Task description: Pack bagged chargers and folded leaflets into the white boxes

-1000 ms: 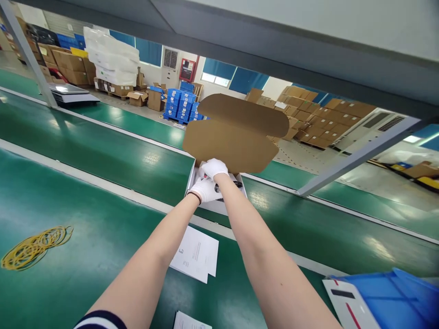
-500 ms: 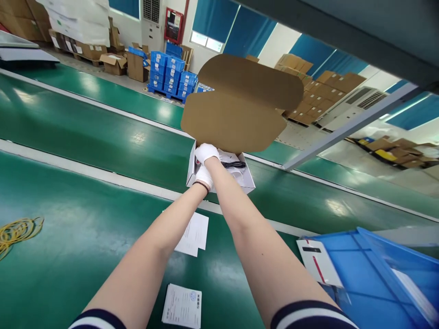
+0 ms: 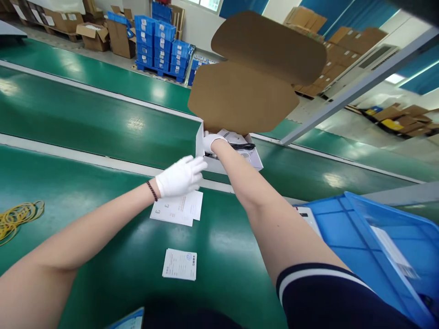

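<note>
1. The right hand (image 3: 210, 141) reaches inside the open box (image 3: 229, 157) on the green bench (image 3: 85, 123); its fingers are hidden
2. The left hand (image 3: 178, 177) hovers just beside the box, above papers (image 3: 176, 208), fingers together and holding nothing

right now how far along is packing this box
Partway. Done: a black cable already lies in the open box. In hand: the right hand is inside the box; the left hand hovers above the leaflets. Left: leaflets and a card lie on the belt; the lid stands open.
</note>
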`<state>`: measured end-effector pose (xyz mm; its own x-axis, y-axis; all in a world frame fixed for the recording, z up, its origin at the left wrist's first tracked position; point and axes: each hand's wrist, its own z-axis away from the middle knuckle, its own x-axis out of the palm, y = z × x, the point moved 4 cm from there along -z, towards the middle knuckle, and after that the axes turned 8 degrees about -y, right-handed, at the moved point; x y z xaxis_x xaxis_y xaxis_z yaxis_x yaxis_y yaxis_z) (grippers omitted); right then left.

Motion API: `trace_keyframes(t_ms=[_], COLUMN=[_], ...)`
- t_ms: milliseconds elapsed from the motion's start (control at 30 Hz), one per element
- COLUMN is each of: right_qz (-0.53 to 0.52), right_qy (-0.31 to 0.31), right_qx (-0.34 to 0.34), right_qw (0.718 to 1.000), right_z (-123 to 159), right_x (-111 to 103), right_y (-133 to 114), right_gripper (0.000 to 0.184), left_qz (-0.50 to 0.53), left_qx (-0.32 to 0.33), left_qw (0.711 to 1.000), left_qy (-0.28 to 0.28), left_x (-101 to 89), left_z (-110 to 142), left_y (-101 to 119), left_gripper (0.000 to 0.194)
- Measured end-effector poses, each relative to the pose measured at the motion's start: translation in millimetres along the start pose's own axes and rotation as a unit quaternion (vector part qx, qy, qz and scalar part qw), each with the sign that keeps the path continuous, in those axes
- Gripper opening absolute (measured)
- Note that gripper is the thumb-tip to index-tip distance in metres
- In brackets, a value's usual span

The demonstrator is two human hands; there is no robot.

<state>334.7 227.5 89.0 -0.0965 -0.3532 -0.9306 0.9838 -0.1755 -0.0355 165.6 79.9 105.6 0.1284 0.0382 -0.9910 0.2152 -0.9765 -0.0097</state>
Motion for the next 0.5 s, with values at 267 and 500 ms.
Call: trace_keyframes(t_ms=[267, 500], right_qz=[0.054, -0.055], right_qy=[0.145, 0.062], right_qx=[-0.015, -0.147], right_qw=[0.988, 0.986], right_z=[114.0, 175.5], right_x=[17.8, 121.9], right_y=[-1.7, -21.7], right_gripper=[0.05, 0.08], left_qz=[0.033, 0.125], left_qx=[-0.253, -0.446], left_qw=[0.955, 0.859], left_qy=[0.149, 0.216], left_x=[-35.9, -14.7], left_z=[108.6, 187.5], left_y=[-4.6, 14.9], left_gripper=[0.034, 0.035])
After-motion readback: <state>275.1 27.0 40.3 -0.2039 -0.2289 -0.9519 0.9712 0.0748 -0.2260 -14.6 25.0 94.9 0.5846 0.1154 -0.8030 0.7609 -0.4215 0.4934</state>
